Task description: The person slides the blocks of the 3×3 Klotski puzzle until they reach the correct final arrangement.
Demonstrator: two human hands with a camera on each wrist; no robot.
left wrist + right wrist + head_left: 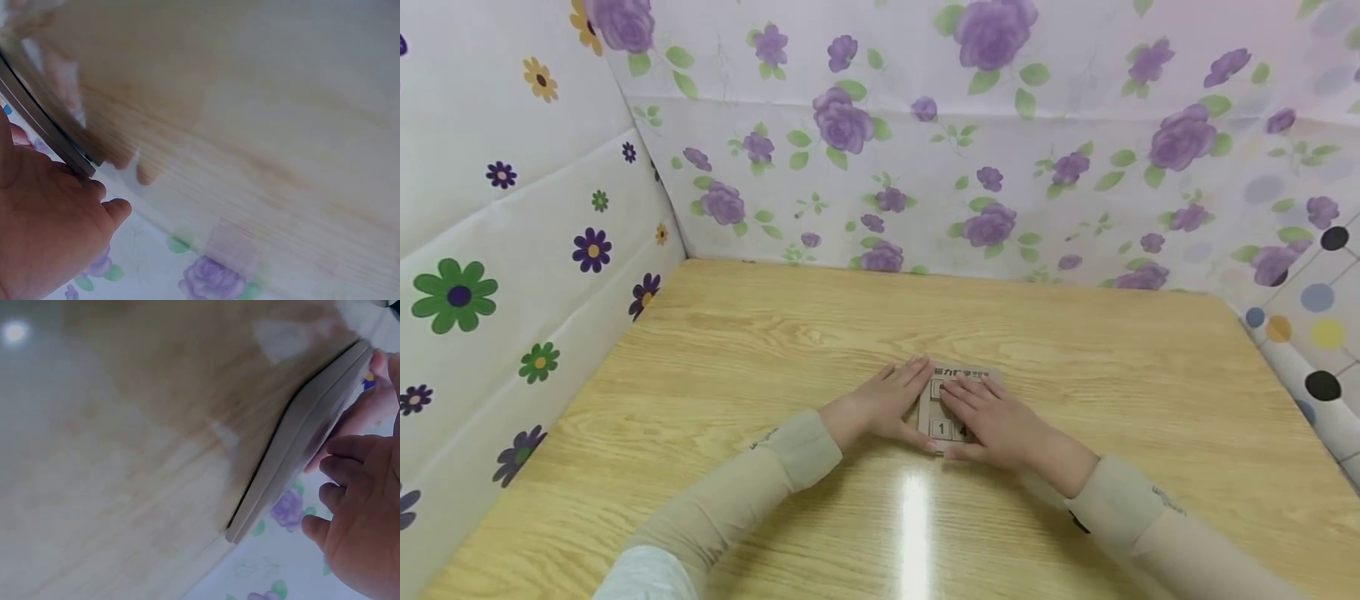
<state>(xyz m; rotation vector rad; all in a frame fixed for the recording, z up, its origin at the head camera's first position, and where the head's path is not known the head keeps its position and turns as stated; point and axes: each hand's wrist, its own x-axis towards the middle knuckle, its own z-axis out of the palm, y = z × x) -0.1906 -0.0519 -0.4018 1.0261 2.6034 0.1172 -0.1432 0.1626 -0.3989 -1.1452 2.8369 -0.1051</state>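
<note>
A small beige number slide puzzle [962, 372] lies flat on the table, with dark printing along its far edge. My left hand [891, 404] rests along its left side, fingers stretched toward the far corner and thumb at the near edge. Over the tiles lies my right hand [996, 421], its straight fingers touching them and its thumb near the front edge. A tile marked 1 [941, 428] shows between the hands, with a 4 tile [962, 432] partly covered beside it. Other tiles are hidden under the right hand. The wrist views show the puzzle's side edge [300, 437] beside the fingers.
The wood-grain table [760, 333] spreads around the puzzle on all sides. A white cloth with purple flowers [880, 167] hangs behind it, and a daisy-patterned cloth [512, 250] covers the left side. A dotted cloth [1300, 333] borders the right.
</note>
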